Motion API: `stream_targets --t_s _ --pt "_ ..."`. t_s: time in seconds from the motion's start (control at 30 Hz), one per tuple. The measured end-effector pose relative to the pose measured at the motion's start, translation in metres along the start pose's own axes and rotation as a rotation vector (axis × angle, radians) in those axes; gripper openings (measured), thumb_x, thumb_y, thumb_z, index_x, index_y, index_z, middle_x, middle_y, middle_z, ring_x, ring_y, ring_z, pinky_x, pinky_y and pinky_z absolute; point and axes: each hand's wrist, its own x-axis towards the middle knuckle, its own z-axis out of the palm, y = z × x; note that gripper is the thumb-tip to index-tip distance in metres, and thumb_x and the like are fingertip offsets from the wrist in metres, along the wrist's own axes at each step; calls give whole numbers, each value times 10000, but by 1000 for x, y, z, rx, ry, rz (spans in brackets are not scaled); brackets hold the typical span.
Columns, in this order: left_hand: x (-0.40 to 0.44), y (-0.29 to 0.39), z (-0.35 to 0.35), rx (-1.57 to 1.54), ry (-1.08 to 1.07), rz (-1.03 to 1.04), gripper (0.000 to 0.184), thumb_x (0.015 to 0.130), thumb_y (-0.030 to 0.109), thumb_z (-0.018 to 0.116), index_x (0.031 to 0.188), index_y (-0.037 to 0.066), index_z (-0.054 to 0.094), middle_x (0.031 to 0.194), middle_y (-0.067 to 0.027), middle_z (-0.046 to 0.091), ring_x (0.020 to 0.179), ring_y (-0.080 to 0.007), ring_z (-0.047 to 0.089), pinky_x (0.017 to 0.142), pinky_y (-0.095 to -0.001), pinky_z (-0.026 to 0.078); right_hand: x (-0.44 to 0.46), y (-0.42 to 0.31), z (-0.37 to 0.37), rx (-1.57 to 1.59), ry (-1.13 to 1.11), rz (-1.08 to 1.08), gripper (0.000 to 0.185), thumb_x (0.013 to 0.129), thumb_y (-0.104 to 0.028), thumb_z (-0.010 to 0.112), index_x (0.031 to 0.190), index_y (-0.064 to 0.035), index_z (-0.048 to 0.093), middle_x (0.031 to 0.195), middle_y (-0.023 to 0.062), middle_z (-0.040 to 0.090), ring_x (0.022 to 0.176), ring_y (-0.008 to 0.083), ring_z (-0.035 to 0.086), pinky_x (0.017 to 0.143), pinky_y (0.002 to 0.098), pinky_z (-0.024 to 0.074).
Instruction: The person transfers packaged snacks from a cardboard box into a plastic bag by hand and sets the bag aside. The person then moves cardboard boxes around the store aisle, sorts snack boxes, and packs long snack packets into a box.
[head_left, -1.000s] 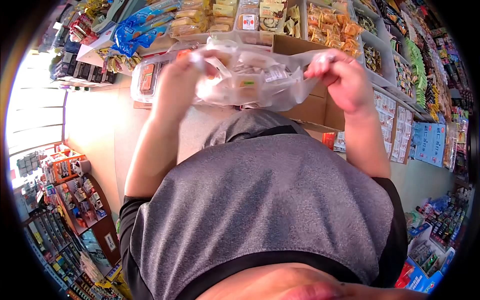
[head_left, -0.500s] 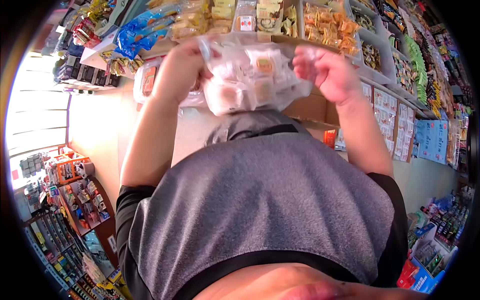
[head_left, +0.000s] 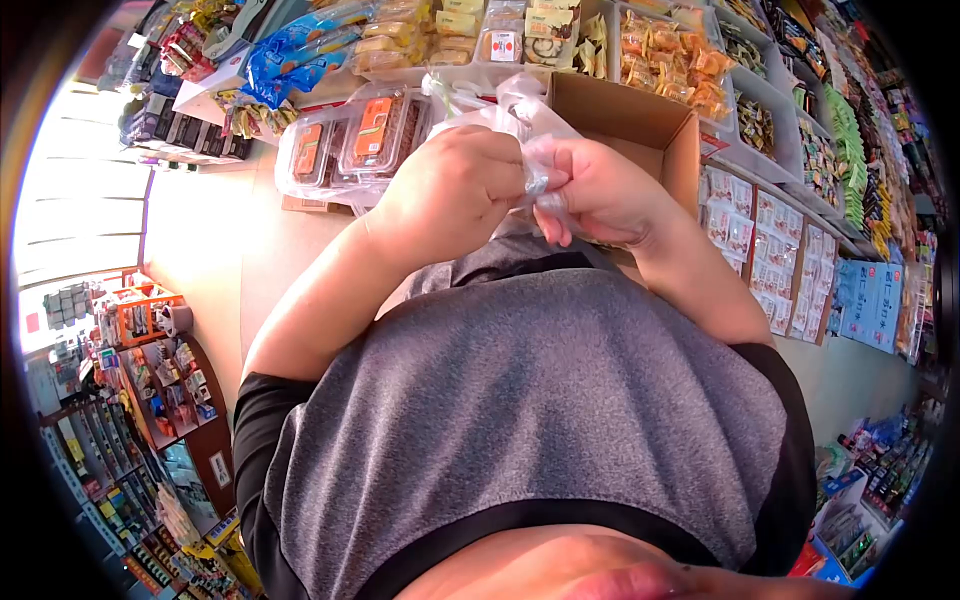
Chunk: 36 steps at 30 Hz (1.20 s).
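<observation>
– Left hand (head_left: 450, 190) curled into a near fist, its back towards us, and the pale plastic bag (head_left: 528, 105) bunches up just beyond its knuckles!

– And its partner?

– Right hand (head_left: 600, 190) is close up against it, half curled, thumb and fingers pinching a twist of that same plastic. What the left fingertips are doing I can't tell; the fist hides them.

– So the bag sits where, exactly?

– Gathered part between both hands, loose folds puffing out past them. Lower portion: out of sight.

– Where's the danger?

– It looks like thin film, so a hard tug of one hand against the other could rip it. A slack right-hand pinch could let the twist spring loose, too.

– Anything to knock?

– Clear boxes (head_left: 375, 130) sit beyond the left hand, off to its left; a swinging wrist could nudge them. Past the right hand, the cardboard box (head_left: 682, 165) could snag a drifting bag.
</observation>
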Motion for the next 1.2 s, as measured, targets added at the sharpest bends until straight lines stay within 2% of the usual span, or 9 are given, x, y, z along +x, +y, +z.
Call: stream_targets --t_s 0.17,0.3,0.4,0.5,0.6,0.73,0.87,1.1,1.2 --pt "6 6 4 42 72 -30 15 704 48 632 713 60 628 751 -108 583 739 -335 586 681 -412 483 -2 -12 5 -1 -62 40 179 788 -22 681 940 -4 588 751 34 606 687 113 635 593 246 510" --pt "-4 1 5 -65 63 -365 120 797 128 676 716 43 651 748 -73 615 681 -245 594 647 -348 474 -6 -19 -3 -1000 472 -264 93 791 27 632 805 -25 556 702 2 579 665 26 529 567 207 419" --pt "-37 -22 28 -504 129 -888 240 857 205 690 708 20 656 742 -23 613 653 -138 550 605 -303 437 0 16 -73 -696 778 -347 80 806 32 611 808 -35 567 702 0 578 605 37 490 534 201 383" --pt "-70 -53 53 -681 242 -989 219 863 174 688 712 19 655 765 -6 598 711 -94 520 652 -264 414 -6 33 -89 -239 859 -114 62 817 23 600 820 -37 583 707 9 582 584 53 494 529 196 377" --pt "-64 -48 52 -956 380 -768 165 884 98 647 750 2 644 903 -40 593 864 -130 540 809 -274 413 -12 26 -83 -168 665 -347 72 806 30 600 845 -31 599 729 30 615 595 65 518 528 191 382" --pt "-40 -22 41 -1312 244 -548 165 908 42 576 994 -26 699 1064 -83 635 1044 -180 569 958 -311 420 -23 -6 -59 116 113 -356 453 762 114 470 1189 32 596 798 71 648 680 145 625 671 254 509" --pt "-33 -15 52 -1525 231 -657 443 882 -43 530 1324 -14 532 1324 -115 558 1117 -179 564 920 -296 456 -12 2 -31 7 237 -160 680 744 145 458 1397 -45 469 965 107 663 645 165 638 675 269 528" --pt "-23 3 54 -1218 115 -674 583 833 -11 569 1403 56 470 1184 -34 624 1057 -180 583 851 -297 464 -12 -2 -13 -401 211 -246 630 782 69 611 1385 -45 466 887 18 618 684 95 575 641 221 476" --pt "-28 -17 47 -243 -52 -313 451 772 50 633 1223 51 612 970 -65 659 936 -218 595 830 -325 458 -12 1 -39 -558 301 -273 465 783 23 662 1233 -20 551 817 -1 584 729 68 541 654 237 453"
